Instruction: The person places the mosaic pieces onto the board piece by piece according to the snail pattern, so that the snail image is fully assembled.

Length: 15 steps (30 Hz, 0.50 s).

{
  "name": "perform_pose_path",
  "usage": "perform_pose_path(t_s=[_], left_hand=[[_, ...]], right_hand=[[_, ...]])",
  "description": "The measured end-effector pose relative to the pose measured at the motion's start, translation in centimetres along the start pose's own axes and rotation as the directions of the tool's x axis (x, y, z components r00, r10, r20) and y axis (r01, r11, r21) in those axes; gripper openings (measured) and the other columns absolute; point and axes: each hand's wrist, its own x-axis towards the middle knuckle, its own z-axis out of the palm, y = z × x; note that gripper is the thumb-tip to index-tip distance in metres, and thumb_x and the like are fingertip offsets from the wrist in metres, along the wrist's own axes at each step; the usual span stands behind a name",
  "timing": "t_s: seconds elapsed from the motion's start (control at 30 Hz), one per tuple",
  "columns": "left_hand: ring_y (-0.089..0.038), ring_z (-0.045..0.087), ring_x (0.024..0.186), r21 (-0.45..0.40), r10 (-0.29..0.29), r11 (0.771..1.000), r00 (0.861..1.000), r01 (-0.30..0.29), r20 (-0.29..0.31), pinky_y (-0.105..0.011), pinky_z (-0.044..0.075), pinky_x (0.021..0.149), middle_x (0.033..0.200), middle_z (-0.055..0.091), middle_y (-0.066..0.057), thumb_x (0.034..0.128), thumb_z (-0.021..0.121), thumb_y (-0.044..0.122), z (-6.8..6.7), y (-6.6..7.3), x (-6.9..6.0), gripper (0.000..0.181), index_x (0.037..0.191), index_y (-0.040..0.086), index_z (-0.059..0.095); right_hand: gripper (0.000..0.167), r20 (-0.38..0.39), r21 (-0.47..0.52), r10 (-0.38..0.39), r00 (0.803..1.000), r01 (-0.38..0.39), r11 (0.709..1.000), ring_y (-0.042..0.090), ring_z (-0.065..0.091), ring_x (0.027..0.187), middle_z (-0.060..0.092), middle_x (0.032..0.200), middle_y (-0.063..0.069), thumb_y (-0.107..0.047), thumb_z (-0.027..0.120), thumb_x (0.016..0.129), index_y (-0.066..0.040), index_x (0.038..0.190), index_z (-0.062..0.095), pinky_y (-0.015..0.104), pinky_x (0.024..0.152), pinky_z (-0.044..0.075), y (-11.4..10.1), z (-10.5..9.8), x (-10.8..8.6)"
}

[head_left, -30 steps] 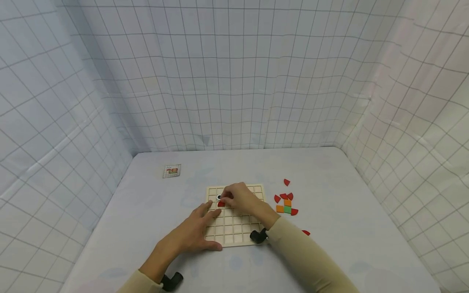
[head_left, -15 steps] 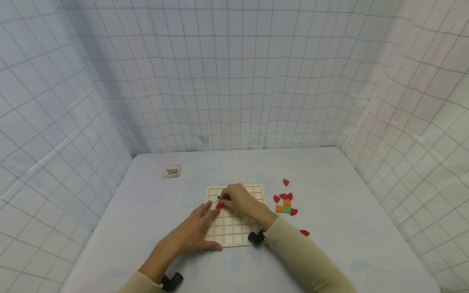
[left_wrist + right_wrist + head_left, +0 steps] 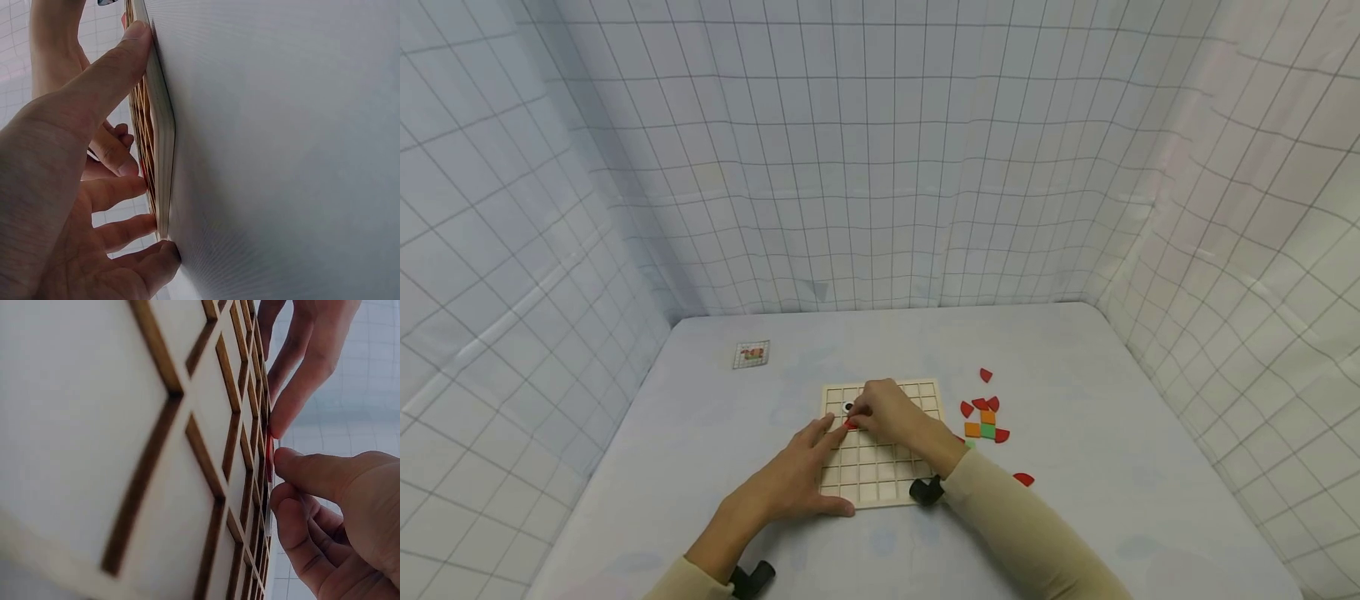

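Note:
A pale wooden grid board (image 3: 868, 487) lies on the white-covered table. My left hand (image 3: 793, 477) rests on its left side, fingers spread, with the thumb at the near edge. My right hand (image 3: 891, 414) reaches over the board from the right. Its thumb and curled fingers pinch a small red quarter-round tile (image 3: 269, 456) low at the grid. The tip of my left index finger touches the board by that tile. Just beyond sits a round white-and-black eye tile (image 3: 847, 407), partly covered by the right fingers.
Right of the board lie several red quarter-round tiles, an orange square tile (image 3: 972, 430) and a green square tile (image 3: 988, 432). Another red tile (image 3: 1023, 479) is nearer, by the right sleeve. A small picture card (image 3: 751, 354) lies back left. White gridded curtains (image 3: 880, 208) surround the table.
My right hand has shifted slightly toward me and left with the red tile, bringing it against the left index fingertip. The left hand has hardly moved.

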Motion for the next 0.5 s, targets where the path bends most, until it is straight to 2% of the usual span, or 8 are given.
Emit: perform_pose_path(t_s=[0.17, 0.5], left_hand=[[-0.059, 0.033, 0.174, 0.006, -0.004, 1.0, 1.0, 0.004, 0.001, -0.077, 0.047, 0.129, 0.191, 0.029, -0.026, 0.0808, 0.104, 0.064, -0.1, 0.2, 0.0, 0.13, 0.18, 0.007, 0.042], [-0.059, 0.036, 0.173, 0.025, -0.009, 1.0, 1.0, 0.01, -0.007, -0.076, 0.047, 0.13, 0.189, 0.032, -0.026, 0.0778, 0.106, 0.065, 0.0, 0.3, 0.2, 0.13, 0.177, 0.006, 0.046]], right_hand=[[0.012, -0.007, 0.024, 0.034, 0.999, -0.034, 0.999, 0.016, 0.076, 0.091, 0.086, 0.103, 0.008, -0.01, 0.083, 0.109, -0.007, 0.112, 0.094, 0.024, 0.077, 0.059, 0.2, -0.9, -0.8], [0.009, -0.068, 0.009, 0.132, 0.989, -0.131, 0.991, 0.013, 0.073, 0.089, 0.082, 0.101, 0.006, -0.01, 0.085, 0.107, -0.006, 0.112, 0.091, 0.023, 0.078, 0.061, 2.4, -3.6, -3.2]])
